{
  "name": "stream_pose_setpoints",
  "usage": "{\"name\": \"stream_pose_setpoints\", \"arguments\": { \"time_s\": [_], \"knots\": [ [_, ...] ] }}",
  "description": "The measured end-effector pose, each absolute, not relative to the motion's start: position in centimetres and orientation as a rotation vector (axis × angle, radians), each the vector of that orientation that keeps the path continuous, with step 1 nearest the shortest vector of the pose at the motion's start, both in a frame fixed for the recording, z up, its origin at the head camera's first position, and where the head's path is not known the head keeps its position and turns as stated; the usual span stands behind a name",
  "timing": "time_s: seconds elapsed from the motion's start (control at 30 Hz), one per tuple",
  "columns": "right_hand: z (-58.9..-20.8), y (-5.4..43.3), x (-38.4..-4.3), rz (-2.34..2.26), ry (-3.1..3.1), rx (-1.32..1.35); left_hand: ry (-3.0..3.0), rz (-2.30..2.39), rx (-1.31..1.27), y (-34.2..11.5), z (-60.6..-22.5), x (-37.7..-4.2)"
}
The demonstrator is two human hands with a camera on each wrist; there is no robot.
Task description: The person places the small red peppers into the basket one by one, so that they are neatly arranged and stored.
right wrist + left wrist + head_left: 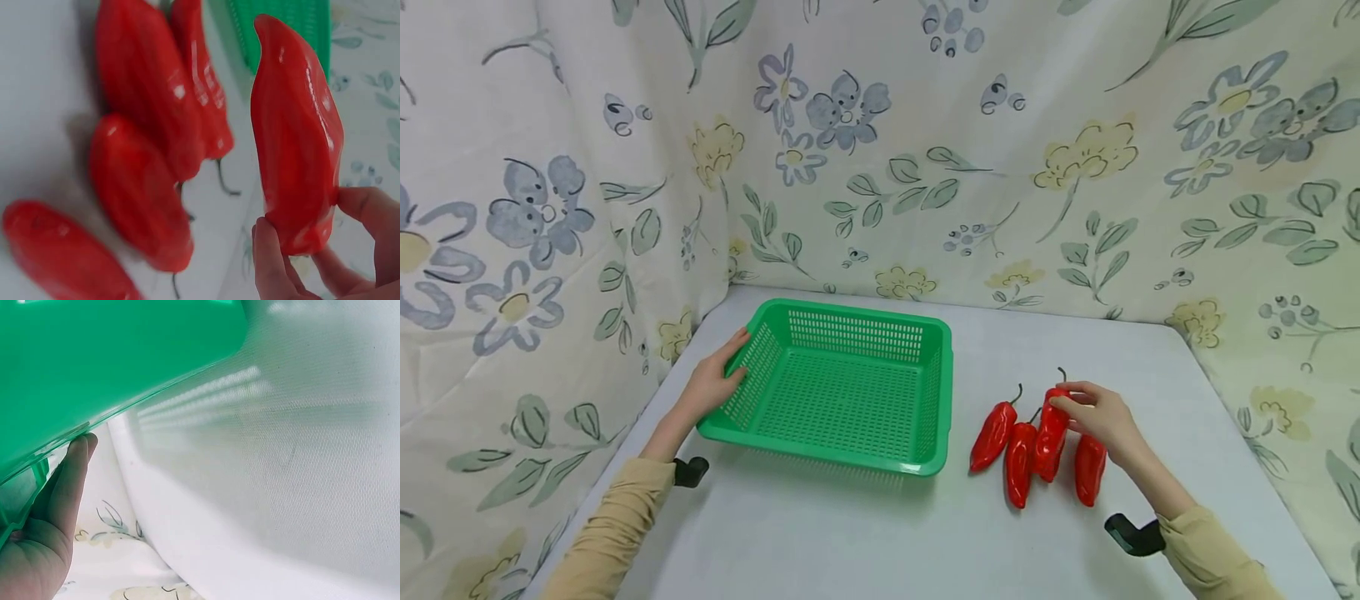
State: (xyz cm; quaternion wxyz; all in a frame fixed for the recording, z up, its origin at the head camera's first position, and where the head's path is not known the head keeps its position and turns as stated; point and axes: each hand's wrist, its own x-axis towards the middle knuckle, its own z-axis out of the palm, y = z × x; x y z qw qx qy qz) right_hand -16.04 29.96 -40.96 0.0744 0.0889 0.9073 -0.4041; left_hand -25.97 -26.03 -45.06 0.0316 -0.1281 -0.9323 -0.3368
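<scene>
My left hand grips the left rim of a green plastic basket, thumb over the rim and fingers along its outer side. The basket has slotted walls and a mesh floor with nothing on it. In the left wrist view the basket's outside fills the upper left, beside the hand. To the right of the basket, my right hand holds a glossy red pepper by its stem end between thumb and fingers. Its tip points up in the right wrist view. Several more red peppers lie close by on the table.
A white-covered table carries everything. Floral fabric hangs along its back and left side and also shows at the right. A black wrist-worn device sits at the right cuff, another at the left.
</scene>
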Motion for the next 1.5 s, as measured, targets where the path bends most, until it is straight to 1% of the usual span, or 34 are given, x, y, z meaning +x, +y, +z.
{"name": "stream_pose_setpoints", "arguments": {
  "time_s": [0.17,0.6,0.93,1.3,1.5],
  "knots": [
    [-40.1,27.6,-16.7,-1.295,2.691,0.204,-2.879,-1.044,-0.387,-25.9,-44.9,-25.9],
    [-38.6,22.3,-18.1,-1.478,2.568,0.174,-2.871,-1.037,-0.404,-26.0,-45.0,-26.1],
    [-38.8,18.6,-19.0,-1.632,2.472,0.131,-2.875,-1.033,-0.389,-26.1,-45.2,-25.9],
    [-39.4,12.2,-19.9,-1.843,2.367,0.23,-2.877,-1.026,-0.396,-26.1,-45.3,-26.0],
    [-40.5,8.8,-20.0,-1.942,2.388,0.257,-2.88,-1.029,-0.4,-26.0,-45.1,-25.9]
  ]
}}
